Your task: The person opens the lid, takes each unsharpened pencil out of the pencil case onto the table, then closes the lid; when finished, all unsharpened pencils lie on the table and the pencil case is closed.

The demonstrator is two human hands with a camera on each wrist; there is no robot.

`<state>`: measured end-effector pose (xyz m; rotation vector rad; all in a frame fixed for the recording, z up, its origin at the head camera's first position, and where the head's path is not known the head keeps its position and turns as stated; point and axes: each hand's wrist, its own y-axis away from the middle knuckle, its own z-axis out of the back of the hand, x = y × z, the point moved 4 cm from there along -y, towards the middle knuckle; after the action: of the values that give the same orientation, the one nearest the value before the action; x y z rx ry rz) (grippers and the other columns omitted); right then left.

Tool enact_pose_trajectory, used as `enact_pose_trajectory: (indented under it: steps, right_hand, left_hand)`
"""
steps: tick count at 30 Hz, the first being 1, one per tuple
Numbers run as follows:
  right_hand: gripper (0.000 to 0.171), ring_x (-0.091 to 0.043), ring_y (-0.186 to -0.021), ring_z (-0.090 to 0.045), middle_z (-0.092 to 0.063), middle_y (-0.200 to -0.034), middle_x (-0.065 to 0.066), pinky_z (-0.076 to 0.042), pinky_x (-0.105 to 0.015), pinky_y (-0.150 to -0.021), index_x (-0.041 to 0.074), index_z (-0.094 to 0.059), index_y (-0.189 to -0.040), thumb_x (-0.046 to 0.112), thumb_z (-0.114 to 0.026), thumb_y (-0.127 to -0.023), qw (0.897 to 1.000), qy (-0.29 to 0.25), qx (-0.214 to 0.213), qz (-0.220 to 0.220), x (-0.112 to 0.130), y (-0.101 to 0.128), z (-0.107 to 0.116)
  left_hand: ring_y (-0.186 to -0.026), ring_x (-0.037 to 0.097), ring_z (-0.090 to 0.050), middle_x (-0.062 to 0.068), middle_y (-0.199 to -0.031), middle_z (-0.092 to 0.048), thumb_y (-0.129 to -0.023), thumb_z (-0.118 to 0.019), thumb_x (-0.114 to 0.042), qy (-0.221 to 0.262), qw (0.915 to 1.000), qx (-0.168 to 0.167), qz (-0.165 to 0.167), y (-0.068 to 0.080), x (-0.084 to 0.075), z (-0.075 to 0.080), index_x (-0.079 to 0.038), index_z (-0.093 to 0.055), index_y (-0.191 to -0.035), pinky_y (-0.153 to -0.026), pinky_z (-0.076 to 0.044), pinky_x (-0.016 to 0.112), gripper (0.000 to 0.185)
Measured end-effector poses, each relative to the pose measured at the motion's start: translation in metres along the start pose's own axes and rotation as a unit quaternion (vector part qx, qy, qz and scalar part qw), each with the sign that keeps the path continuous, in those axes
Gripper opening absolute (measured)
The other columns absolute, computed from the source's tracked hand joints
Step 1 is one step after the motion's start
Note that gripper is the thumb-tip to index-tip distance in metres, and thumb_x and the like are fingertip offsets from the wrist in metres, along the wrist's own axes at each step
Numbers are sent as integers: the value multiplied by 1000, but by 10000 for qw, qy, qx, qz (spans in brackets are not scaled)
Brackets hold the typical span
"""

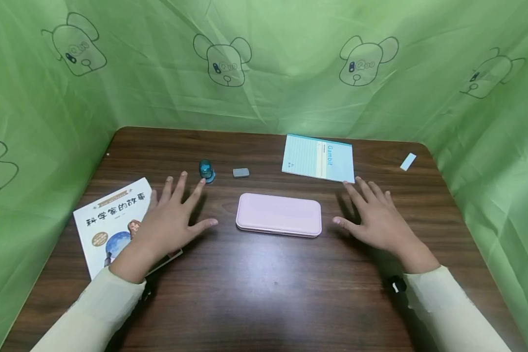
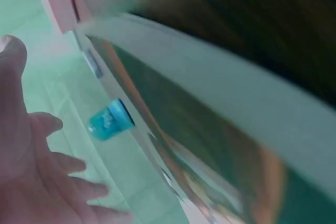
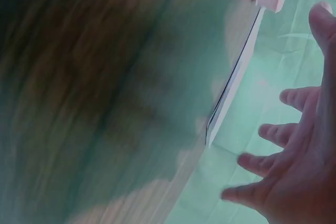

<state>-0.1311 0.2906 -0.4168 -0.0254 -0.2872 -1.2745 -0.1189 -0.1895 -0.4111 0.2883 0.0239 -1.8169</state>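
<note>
Reach phase, nothing gripped yet. Left hand [image 1: 169, 220] and right hand [image 1: 375, 217] flank the pink case [image 1: 279, 214], fingers spread and straight, palms down, both empty. Can't tell if they rest on the tabletop [image 1: 264, 293] or hover just above it.

Case sits mid-tabletop, between the hands, near both thumbs, touching neither.

My read: next move is both hands closing in from 9 and 3 o'clock onto the short ends. Smooth shell, so a pinch at the seam probably beats a flat press.

Materials:
- Case: flat rounded rectangle, matte pink, hard-looking, seam along the side.
- Small teal item [image 1: 206, 170] at 11 o'clock of the case: glossy, domed.
- Grey block [image 1: 240, 172] at 12: small, dull.
- Notebook [image 1: 319, 157] at 1: pale blue, ruled paper cover.
- Picture book [image 1: 114, 222] under the left wrist: glossy cover.
- Tabletop: dark wood grain, slight sheen.

Wrist views too blurred to add anything.
</note>
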Motion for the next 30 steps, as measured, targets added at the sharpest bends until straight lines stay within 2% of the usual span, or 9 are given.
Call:
enact_pose_trajectory:
  steps: [5, 7, 9, 12, 16, 19, 24, 30]
  right_hand:
    - [92, -56, -164, -33, -31, -182, -22, -34, -81, -126, 19, -28, -179, 66, -63, -108, 9961, -738, 178, 440, 19, -3, 0]
    - [86, -50, -164, -38, -39, -178, -18, -37, -77, -127, 17, -35, -176, 61, -66, -109, 9919, -1068, 237, 644, 29, -5, 1]
    - [82, -45, -162, -43, -46, -175, -16, -39, -74, -128, 16, -41, -173, 58, -68, -108, 9881, -1264, 267, 836, 39, -9, 0]
    - [83, -43, -159, -47, -50, -171, -15, -41, -71, -127, 16, -47, -170, 60, -73, -105, 9850, -1330, 290, 1059, 53, -13, -3]
    - [92, -44, -159, -47, -48, -172, -16, -44, -70, -126, 19, -49, -169, 62, -84, -96, 9844, -1253, 393, 1175, 64, -16, -10]
    - [96, -45, -160, -45, -45, -175, -17, -45, -70, -125, 21, -48, -170, 57, -90, -91, 9843, -1177, 488, 1222, 68, -16, -14]
    - [94, -47, -159, -46, -45, -174, -19, -46, -70, -124, 22, -46, -172, 43, -93, -93, 9847, -937, 469, 1390, 73, -16, -18]
    - [91, -50, -159, -45, -46, -174, -21, -45, -71, -124, 22, -47, -171, 37, -91, -93, 9850, -879, 475, 1409, 74, -16, -20]
  left_hand:
    - [-158, 54, -46, 26, -175, -43, -105, -63, -71, 820, 9962, 28, -295, -3, -22, 6, -16, -40, -174, -122, -45, 76, 92]
    - [-156, 48, -52, 21, -170, -52, -105, -68, -65, 1116, 9929, 42, -404, -6, -33, 7, -14, -47, -171, -121, -48, 71, 85]
    - [-156, 44, -54, 19, -168, -56, -104, -74, -58, 1356, 9893, 75, -531, -9, -43, 6, -14, -50, -169, -124, -48, 68, 81]
    - [-157, 42, -53, 19, -168, -55, -102, -82, -48, 1514, 9857, 145, -728, -15, -58, 2, -13, -49, -169, -127, -46, 65, 83]
    - [-159, 46, -49, 24, -170, -51, -99, -87, -40, 1531, 9830, 313, -964, -22, -74, -5, -8, -42, -172, -130, -43, 64, 92]
    - [-161, 49, -45, 27, -174, -45, -98, -89, -34, 1564, 9805, 436, -1110, -27, -83, -11, -6, -34, -175, -132, -40, 64, 98]
    - [-164, 51, -37, 29, -179, -33, -97, -90, -24, 1698, 9762, 539, -1238, -33, -88, -18, -10, -23, -179, -134, -36, 64, 106]
    - [-163, 50, -40, 28, -179, -34, -97, -88, -19, 1569, 9766, 612, -1339, -35, -90, -24, -12, -21, -180, -132, -40, 65, 107]
